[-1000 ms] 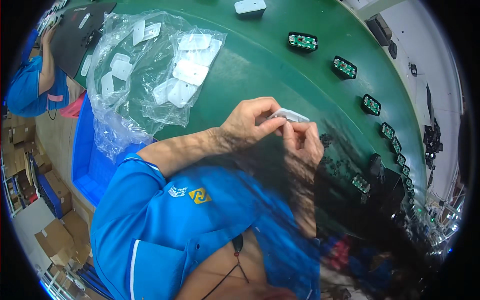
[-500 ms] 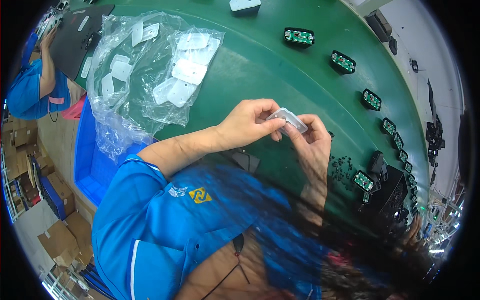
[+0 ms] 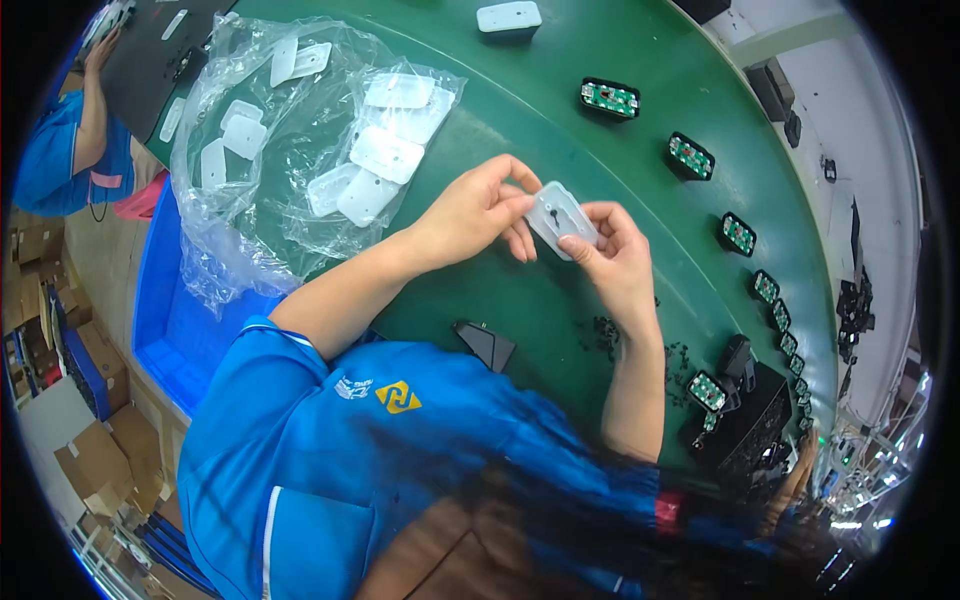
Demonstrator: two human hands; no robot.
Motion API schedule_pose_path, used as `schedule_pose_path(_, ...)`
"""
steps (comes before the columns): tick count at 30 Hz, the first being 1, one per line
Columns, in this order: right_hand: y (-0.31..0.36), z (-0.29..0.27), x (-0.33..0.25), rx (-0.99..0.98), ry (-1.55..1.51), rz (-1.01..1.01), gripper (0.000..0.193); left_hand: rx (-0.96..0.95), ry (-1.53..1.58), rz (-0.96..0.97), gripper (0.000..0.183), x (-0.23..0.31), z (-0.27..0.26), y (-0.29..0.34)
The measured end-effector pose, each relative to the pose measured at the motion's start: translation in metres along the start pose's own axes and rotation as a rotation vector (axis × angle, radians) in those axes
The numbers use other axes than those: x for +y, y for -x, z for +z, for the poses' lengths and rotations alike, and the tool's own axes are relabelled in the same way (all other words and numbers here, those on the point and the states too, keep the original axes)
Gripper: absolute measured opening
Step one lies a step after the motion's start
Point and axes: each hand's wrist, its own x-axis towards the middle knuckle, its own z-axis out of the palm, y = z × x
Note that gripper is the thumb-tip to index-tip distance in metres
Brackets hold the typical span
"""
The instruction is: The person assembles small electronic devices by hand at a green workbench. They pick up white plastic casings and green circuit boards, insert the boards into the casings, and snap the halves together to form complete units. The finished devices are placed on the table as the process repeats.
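Observation:
A translucent white plastic cover (image 3: pixel 570 222), rounded and oblong, is held above the green table, its recessed face turned up. A small black piece or hole shows near its middle; I cannot tell which. My right hand (image 3: pixel 618 262) grips the near right edge, thumb on top and fingers along the side. At the far left edge, my left hand (image 3: pixel 482 212) pinches the cover between thumb and index finger, the other fingers hanging loosely below. Left of my hands, several similar white covers (image 3: pixel 388 153) lie on a clear plastic bag (image 3: pixel 290 120).
Black housings with green circuit boards (image 3: pixel 690 156) run in a curved row along the table's far right. Small black parts (image 3: pixel 680 370) lie scattered by my right forearm, beside a black box (image 3: pixel 752 420). A blue bin (image 3: pixel 170 340) stands at left. A co-worker (image 3: pixel 75 150) sits far left.
The cover has tilted so its recessed face shows more fully. My left fingers have shifted from its middle to its left edge. My right hand keeps hold.

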Motion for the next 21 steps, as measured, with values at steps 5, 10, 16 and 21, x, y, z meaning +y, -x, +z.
schedule_pose_path(5, -0.064, -0.021, -0.022, 0.377, 0.749, -0.412, 0.044, 0.23, -0.346, 0.113, 0.013, 0.0, -0.013, -0.014)
schedule_pose_path(10, -0.131, -0.043, -0.01, 0.311, 1.169, -0.64, 0.042, 0.293, -0.688, 0.308, 0.007, -0.005, -0.014, -0.038)
schedule_pose_path(16, -0.12, -0.048, -0.003, 0.363, 1.004, -0.635, 0.039, 0.304, -1.164, 0.316, 0.021, 0.004, -0.001, -0.049)
schedule_pose_path(21, -0.035, -0.054, -0.006, 0.349, 0.567, -0.31, 0.034, 0.379, -1.276, 0.529, 0.05, -0.01, 0.012, -0.026)
